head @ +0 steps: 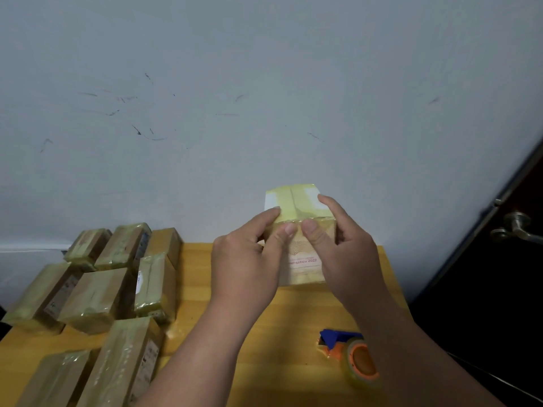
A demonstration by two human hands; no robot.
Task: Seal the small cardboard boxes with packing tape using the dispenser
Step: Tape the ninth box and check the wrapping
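Note:
A small cardboard box point(299, 201) wrapped in yellowish tape stands upright at the table's far edge, near the wall. My left hand point(246, 259) grips its left side, thumb pressed on the taped front edge. My right hand point(343, 248) holds the right side, thumb beside the left thumb and forefinger stretched over the top. The tape dispenser point(349, 352), blue and orange with a roll of clear tape, lies on the table under my right forearm, untouched.
Several taped cardboard boxes point(97, 295) lie crowded on the left part of the yellow wooden table point(293, 318). A scuffed white wall rises right behind the table. A dark door with a metal handle point(514, 229) stands at the right.

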